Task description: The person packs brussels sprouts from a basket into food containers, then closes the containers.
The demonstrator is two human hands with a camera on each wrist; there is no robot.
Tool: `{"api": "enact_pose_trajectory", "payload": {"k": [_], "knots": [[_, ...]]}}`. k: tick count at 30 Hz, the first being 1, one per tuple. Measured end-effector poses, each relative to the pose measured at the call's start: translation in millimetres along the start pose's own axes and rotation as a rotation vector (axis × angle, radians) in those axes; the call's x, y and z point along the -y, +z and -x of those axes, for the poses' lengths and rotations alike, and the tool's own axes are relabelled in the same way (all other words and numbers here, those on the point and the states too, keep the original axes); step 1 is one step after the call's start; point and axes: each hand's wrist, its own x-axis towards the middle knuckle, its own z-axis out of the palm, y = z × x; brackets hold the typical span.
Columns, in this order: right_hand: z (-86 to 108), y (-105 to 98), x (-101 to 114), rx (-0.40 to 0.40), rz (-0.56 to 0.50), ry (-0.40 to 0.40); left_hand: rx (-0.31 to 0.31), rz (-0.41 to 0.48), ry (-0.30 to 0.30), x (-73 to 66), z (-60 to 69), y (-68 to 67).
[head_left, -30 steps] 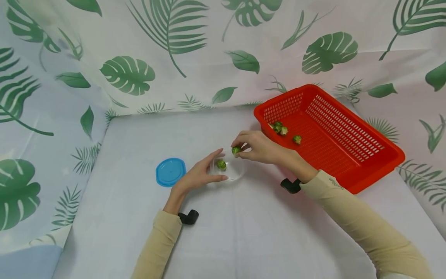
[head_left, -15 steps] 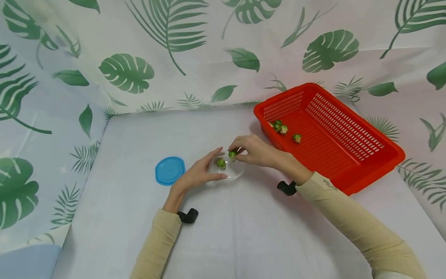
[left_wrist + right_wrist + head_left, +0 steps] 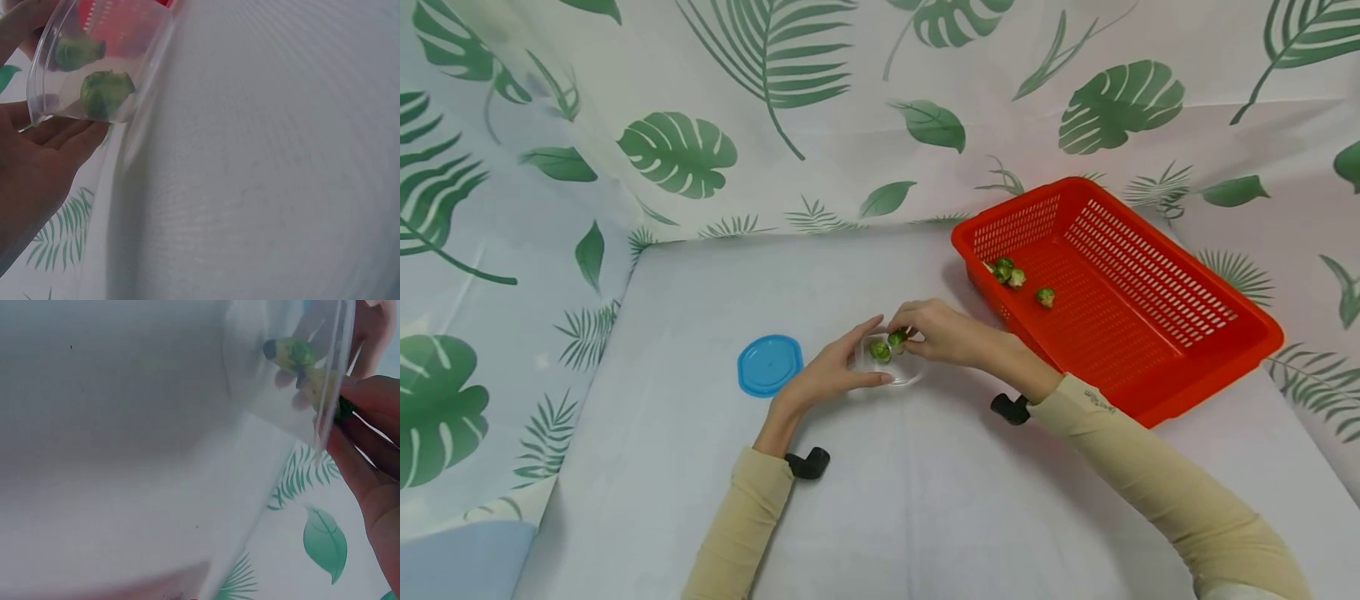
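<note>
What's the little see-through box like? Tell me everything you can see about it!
The see-through box looks like smooth, clear plastic, with a thin rim and an open top. It seems to stand upright on the white table, between the blue lid and the red basket. The left hand grips it around the side nearer the lid. One green sprout lies inside, and the right hand holds another sprout at its open top.
</note>
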Motion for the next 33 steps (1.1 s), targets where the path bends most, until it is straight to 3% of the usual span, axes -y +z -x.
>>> {"api": "enact_pose_trajectory", "payload": {"k": [5, 11, 14, 18, 25, 33], "knots": [[-1.0, 7, 5, -0.005, 0.096, -0.008, 0.002, -0.009, 0.000, -0.3, -0.1, -0.3], [2.9, 18, 17, -0.040, 0.409, -0.082, 0.007, -0.004, 0.013, 0.9, 0.4, -0.4], [3.4, 24, 16, -0.064, 0.509, -0.117, 0.007, 0.002, 0.015, 1.5, 0.4, -0.4], [4.1, 30, 15, -0.066, 0.553, -0.117, 0.002, 0.009, 0.025, 2.1, 0.2, 0.5], [5.2, 30, 18, -0.002, 0.571, -0.076, 0.015, 0.018, 0.030, 1.8, -0.6, 1.3], [2.5, 33, 20, -0.005, 0.574, -0.027, 0.003, 0.008, 0.023, 1.9, -1.0, 0.5]]}}
